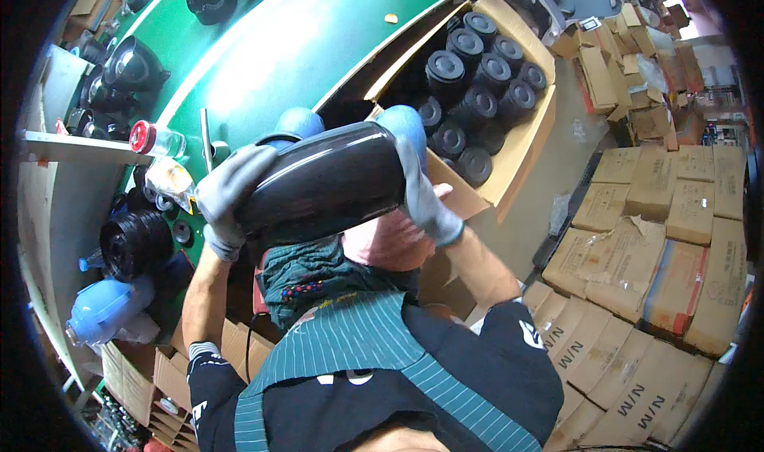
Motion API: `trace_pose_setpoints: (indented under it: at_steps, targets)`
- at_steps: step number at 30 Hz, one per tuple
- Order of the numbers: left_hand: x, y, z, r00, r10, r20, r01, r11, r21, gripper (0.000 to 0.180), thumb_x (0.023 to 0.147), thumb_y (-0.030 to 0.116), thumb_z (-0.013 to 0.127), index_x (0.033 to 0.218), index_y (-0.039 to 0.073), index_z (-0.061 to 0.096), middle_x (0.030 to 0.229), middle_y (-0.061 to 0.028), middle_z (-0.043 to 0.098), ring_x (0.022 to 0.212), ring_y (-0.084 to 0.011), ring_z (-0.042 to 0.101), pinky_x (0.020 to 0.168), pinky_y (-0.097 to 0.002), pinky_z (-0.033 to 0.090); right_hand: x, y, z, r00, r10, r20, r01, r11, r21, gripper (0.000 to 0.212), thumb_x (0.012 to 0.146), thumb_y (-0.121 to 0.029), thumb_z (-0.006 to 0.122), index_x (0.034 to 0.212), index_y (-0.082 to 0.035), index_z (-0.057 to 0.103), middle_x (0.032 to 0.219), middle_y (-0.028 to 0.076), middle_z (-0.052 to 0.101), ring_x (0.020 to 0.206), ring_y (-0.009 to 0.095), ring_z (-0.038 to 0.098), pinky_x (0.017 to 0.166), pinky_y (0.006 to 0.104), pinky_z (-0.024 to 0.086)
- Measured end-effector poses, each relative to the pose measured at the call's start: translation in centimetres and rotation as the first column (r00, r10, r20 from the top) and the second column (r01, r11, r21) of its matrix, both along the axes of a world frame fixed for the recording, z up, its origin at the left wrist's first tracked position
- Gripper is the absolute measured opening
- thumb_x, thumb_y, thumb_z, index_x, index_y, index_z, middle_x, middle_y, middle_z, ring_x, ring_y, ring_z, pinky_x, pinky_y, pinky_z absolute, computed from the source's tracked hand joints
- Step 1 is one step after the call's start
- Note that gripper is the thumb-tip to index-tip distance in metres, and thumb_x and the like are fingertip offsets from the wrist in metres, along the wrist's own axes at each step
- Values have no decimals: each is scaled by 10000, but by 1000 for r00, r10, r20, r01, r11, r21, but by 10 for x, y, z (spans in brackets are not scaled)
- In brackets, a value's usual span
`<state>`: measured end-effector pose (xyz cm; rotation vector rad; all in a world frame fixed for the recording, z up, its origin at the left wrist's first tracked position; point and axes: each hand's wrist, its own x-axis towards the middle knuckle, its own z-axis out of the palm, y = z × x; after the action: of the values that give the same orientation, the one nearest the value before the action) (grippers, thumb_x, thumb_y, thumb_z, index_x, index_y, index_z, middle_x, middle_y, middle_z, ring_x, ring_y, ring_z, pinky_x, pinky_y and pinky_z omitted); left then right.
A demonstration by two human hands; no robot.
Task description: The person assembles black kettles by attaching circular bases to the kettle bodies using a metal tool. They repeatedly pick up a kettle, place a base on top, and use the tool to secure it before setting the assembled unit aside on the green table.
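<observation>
Across my lap, a large glossy black cylindrical housing (322, 185) lies sideways between my hands. My left hand (231, 193), in a grey glove, is closed around its left end. At its right end my right hand (426, 197), also grey-gloved, presses against it, with some fingers hidden behind. Beneath the housing, a pink cloth (382, 245) and a dark green cloth (310, 273) cover my lap. Just beyond it, to the right, stands an open cardboard box (521, 165) packed with several black cylinders (481, 102) with round tops.
Ahead is a green table (263, 54) with black bowl-shaped parts (134, 64). A red-lidded clear jar (167, 140) and a metal tube (205, 138) stand at left, above a stack of black rings (135, 243) and a blue container (107, 309). Stacked cardboard cartons (605, 269) fill the right.
</observation>
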<state>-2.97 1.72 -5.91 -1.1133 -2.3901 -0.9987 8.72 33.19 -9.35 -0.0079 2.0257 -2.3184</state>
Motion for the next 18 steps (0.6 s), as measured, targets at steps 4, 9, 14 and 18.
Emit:
trace_pose_setpoints:
  at_steps: [4, 9, 14, 18]
  targets:
    - [5, 0, 7, 969, 35, 246, -45, 998, 35, 424, 860, 178, 759, 1246, 3, 775, 1142, -191, 782, 1052, -332, 785, 946, -393, 612, 1, 18, 14, 987, 124, 105, -152, 932, 329, 665, 1186, -336, 287, 1720, 21, 114, 1771, 230, 228, 1633, 321, 243, 1344, 396, 146]
    - [13, -5, -33, 664, -39, 747, -159, 969, 191, 475, 856, 204, 816, 1251, -51, 746, 1121, -144, 805, 1041, -201, 753, 950, -345, 582, -9, -11, 39, 937, 98, -336, 14, 949, 316, 1222, 957, -874, 446, 1748, -49, 11, 1781, 304, 122, 1649, 465, 154, 1325, 536, 137]
    - [15, -5, -9, 865, -23, 501, -59, 987, 148, 404, 890, 180, 783, 1251, 2, 766, 1135, -158, 798, 1033, -256, 776, 953, -373, 603, -11, -16, 14, 977, -4, -212, 24, 995, 92, 826, 1138, -553, 361, 1705, 27, 210, 1745, 238, 290, 1602, 354, 321, 1314, 439, 244]
    - [16, 2, 30, 939, -330, -100, 284, 904, -320, 366, 886, 157, 752, 1233, 49, 792, 1171, -192, 781, 1041, -350, 788, 976, -418, 620, -29, -6, -13, 904, 216, 370, -234, 972, 5, 542, 1187, -325, 348, 1615, 2, 410, 1617, 160, 502, 1452, 246, 513, 1281, 380, 343]
